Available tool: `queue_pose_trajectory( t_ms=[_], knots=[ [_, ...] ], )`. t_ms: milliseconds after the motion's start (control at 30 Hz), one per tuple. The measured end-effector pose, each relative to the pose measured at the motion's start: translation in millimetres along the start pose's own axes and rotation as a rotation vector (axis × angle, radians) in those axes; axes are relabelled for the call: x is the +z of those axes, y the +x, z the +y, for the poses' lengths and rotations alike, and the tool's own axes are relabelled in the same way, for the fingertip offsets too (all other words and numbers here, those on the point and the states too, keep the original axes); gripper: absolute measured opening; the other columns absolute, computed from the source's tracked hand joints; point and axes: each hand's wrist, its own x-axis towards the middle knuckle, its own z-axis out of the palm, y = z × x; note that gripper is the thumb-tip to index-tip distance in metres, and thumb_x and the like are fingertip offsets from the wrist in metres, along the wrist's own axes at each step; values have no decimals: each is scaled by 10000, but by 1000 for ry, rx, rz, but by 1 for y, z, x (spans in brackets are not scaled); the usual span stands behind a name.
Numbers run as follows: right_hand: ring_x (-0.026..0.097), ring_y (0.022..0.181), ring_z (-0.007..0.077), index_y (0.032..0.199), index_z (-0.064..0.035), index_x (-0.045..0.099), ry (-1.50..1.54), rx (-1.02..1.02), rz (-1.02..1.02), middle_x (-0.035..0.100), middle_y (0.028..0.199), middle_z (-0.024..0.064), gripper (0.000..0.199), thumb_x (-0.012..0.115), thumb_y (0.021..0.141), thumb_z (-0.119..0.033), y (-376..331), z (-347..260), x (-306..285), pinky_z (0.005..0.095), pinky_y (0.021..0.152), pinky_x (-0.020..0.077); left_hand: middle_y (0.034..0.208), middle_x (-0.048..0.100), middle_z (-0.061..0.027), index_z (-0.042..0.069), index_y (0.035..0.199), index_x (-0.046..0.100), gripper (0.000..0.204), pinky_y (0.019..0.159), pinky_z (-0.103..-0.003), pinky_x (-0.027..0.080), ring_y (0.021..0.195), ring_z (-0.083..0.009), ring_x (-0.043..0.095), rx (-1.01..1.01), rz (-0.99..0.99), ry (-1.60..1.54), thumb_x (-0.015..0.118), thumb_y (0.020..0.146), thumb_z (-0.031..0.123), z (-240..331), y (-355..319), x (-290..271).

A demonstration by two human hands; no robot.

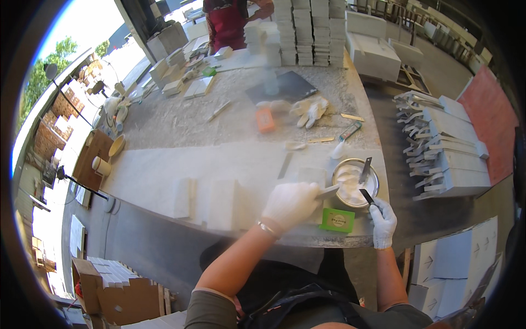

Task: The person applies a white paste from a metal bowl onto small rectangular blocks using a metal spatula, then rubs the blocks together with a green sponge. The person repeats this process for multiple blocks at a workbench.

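In a white knit glove, my left hand [291, 206] is closed on a pale flat piece [329, 192] whose end reaches the bowl's left rim. My right hand [383, 222], also gloved, grips a dark flat scraper [366, 196] held upright at the bowl's lower right edge. The round metal bowl [335, 176] contains white paste [347, 189], with a second dark-bladed scraper [365, 170] standing in it. Just below the bowl lies a green box [337, 220]. Partly hidden behind my left hand is a white block [311, 175] on the table.
White blocks [223, 204] stand along the near table edge. Farther off lie a pair of gloves [310, 111], an orange block [264, 120], a utility knife [350, 130] and a dark sheet [290, 86]. Tall tile stacks [310, 33] and a person in a red apron [227, 24] are across the table.
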Motion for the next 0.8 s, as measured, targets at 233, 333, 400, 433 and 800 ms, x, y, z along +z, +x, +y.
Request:
queue_pose_trajectory(
  t_ms=[233,333,400,433,800],
  knots=[
    [572,695,28,1248,-21,712,-14,-21,5,692,924,-19,273,701,985,-95,1,4,0,175,583,442,773,727,-147,101,856,709,191,635,-476,576,707,-364,725,24,20,21,633,924,262,-2,0,3],
    [568,691,28,1247,-18,708,-23,-34,-1,691,925,-17,273,702,985,-94,2,4,1,173,579,436,767,725,-149,99,851,706,191,630,-477,575,701,-363,724,29,18,14,633,921,262,-3,0,3],
    [566,690,27,1249,-15,706,-17,-35,-4,690,925,-17,274,701,985,-91,1,2,1,172,576,433,769,726,-151,97,854,710,195,630,-477,574,702,-365,724,39,27,11,632,922,262,-2,-1,2],
    [565,690,26,1250,-14,705,-5,-30,-7,689,925,-17,275,700,986,-90,1,1,1,172,574,432,769,726,-152,96,855,712,197,631,-477,574,702,-366,724,29,19,16,632,922,262,-2,-1,2],
    [561,683,20,1252,-15,706,11,-38,-13,686,920,-23,276,704,987,-92,0,-3,3,171,564,425,786,729,-159,98,857,727,202,663,-478,577,721,-373,726,21,-3,6,628,929,259,0,-1,-2]
  ],
)
